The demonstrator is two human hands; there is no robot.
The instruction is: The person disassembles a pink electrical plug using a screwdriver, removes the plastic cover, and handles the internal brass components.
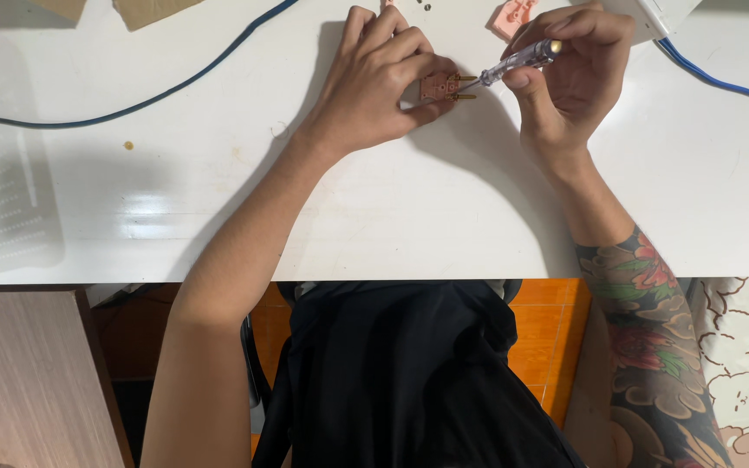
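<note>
My left hand (376, 80) rests on the white table (409, 208) and pinches a small pink plug part (438, 86) with two brass prongs pointing right. My right hand (567, 71) grips a screwdriver (520, 61) with a clear handle. Its metal tip touches the plug part near the prongs. A second pink plastic piece (513, 16) lies at the table's far edge, just behind the screwdriver.
A dark blue cable (166, 91) curves across the table's far left. Another blue cable (721, 82) runs off at the far right beside a white object (656, 16). Brown cardboard (153, 10) lies at the top left. A wooden surface (19, 373) stands lower left.
</note>
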